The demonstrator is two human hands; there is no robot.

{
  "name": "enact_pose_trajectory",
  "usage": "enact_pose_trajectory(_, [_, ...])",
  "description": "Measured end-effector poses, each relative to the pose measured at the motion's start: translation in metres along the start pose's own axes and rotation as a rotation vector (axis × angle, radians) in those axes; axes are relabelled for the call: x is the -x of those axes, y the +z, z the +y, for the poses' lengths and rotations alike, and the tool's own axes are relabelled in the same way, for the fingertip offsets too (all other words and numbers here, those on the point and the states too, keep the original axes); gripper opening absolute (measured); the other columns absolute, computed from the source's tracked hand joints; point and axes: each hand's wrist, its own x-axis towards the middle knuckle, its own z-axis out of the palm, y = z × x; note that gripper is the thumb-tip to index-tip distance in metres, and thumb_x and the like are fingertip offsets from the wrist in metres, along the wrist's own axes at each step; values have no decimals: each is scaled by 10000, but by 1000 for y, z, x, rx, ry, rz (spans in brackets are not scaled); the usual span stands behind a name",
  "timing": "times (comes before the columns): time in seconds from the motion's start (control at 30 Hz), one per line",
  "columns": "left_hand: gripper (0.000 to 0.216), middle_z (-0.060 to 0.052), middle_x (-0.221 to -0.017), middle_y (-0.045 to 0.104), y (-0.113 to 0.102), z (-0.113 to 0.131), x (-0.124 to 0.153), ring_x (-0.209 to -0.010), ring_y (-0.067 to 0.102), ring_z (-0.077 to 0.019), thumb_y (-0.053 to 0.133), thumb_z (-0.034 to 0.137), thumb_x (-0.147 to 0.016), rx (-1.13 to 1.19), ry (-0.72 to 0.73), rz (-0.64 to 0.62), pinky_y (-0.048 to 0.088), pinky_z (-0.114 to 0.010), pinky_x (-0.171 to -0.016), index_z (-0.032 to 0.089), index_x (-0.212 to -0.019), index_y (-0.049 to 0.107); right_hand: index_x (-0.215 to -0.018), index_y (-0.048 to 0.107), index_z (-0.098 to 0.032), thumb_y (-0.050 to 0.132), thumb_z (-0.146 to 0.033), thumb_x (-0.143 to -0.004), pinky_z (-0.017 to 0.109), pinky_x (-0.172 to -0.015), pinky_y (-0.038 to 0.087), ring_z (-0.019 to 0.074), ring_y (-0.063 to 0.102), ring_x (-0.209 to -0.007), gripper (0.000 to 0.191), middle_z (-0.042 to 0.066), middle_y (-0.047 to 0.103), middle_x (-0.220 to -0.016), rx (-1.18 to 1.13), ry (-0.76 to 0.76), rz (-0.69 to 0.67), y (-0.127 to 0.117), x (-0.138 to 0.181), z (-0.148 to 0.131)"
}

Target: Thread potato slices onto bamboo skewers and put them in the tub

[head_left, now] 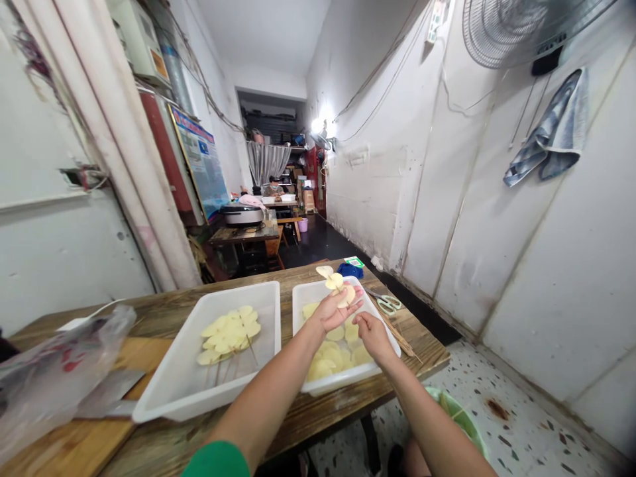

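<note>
Head view. The left hand (332, 310) grips pale slices (334, 281) threaded on a stick (354, 315), above the right tray (348, 379) on the bench (428, 354); the right hand (373, 335) appears to pinch the stick's lower end. Good practice, presumably: support slices lightly, steady the stick, pierce centrally.

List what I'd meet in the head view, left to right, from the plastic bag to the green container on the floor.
Plastic bag → left-hand white tray → left hand → right hand → green container.
</note>
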Motion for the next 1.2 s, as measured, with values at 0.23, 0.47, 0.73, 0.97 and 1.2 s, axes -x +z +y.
enact_pose_trajectory(0.23, [253,-140,-1054,644,-4,1,-1,-1021,624,-241,589,103,-794,-60,-70,35,444,-446,-935,165,-1029,519,-698,576,-183,386,-296,-784,225,-503,317,132,418,-486,237,-30,464,-506,63,-3,-28,1,1,1])
enact_pose_trajectory(0.47, [280,-176,-1102,621,-9,4,-4,-1011,626,-271,555,93,-795,-70,-161,73,465,-447,-860,162,-1061,498,-739,610,-167,370,-283,-790,244,-546,346,150,483,-538,272,22,571,-610,178,-39,-68,1,0,2])
enact_pose_trajectory(0.73, [204,-167,-1187,588,-9,5,-5,-1113,562,-274,496,149,-862,-56,-179,-40,482,-396,-749,161,-1061,540,-753,582,-178,348,-319,-831,240,-521,332,158,491,-553,285,15,554,-596,176,-56,-49,0,1,-1])
enact_pose_trajectory(0.97, [262,-162,-1244,552,2,6,3,-1132,544,-295,522,202,-847,-48,-152,-134,487,-400,-748,174,-1106,550,-730,522,-193,356,-331,-830,234,-491,313,137,420,-495,238,-31,441,-519,69,-43,-39,1,0,-4])
enact_pose_trajectory(1.2, [225,-127,-990,634,18,2,3,-936,620,-234,502,296,-863,117,25,-4,494,-381,-784,127,-984,589,-755,498,-198,372,-351,-824,205,-454,286,99,331,-428,210,-80,368,-468,-154,37,-115,5,-1,-3])
